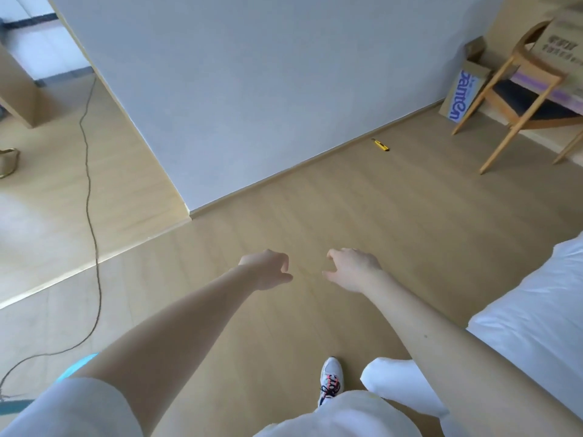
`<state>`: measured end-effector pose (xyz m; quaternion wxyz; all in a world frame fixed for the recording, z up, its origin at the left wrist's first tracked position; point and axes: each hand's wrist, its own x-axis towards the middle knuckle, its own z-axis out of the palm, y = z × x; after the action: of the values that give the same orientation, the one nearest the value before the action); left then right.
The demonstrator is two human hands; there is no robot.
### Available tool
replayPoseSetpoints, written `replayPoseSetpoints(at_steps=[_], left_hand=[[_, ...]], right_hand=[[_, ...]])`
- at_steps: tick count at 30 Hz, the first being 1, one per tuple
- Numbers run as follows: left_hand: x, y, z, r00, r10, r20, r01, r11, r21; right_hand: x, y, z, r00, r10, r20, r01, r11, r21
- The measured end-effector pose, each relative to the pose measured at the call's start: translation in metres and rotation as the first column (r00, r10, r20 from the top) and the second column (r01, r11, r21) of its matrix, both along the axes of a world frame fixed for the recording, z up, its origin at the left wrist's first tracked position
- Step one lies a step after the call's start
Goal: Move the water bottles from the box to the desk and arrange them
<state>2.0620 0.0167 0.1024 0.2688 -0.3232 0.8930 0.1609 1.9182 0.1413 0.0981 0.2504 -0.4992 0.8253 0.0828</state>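
My left hand (268, 269) and my right hand (351, 268) reach out side by side over the wooden floor, about a hand's width apart. Both hold nothing and their fingers hang loosely curled. A large cardboard box (558, 42) with printed writing sits on a wooden chair (517, 89) at the top right. A smaller open carton (465, 89) with blue lettering stands on the floor beside the chair, against the wall. No water bottles and no desk show in the head view.
A grey wall (252, 89) juts out ahead, its corner at mid-left. A yellow utility knife (380, 144) lies by the baseboard. A dark cable (90, 184) trails across the floor at left. A white bed (536, 294) edges the right side.
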Motion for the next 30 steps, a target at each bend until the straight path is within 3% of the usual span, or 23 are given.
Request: replayPoseSetpoints(at_steps=[19,30], left_hand=[[-0.225,-0.042,-0.008,0.974,-0.225,0.039,0.224,0.974,0.025],[-0.377,-0.127,-0.019,0.908,-0.418,0.035,0.416,0.908,0.04]], right_hand=[[-0.19,-0.015,-0.012,0.973,-0.229,0.033,0.229,0.973,0.006],[-0.307,-0.078,-0.02,0.908,-0.418,0.009,0.417,0.908,0.046]])
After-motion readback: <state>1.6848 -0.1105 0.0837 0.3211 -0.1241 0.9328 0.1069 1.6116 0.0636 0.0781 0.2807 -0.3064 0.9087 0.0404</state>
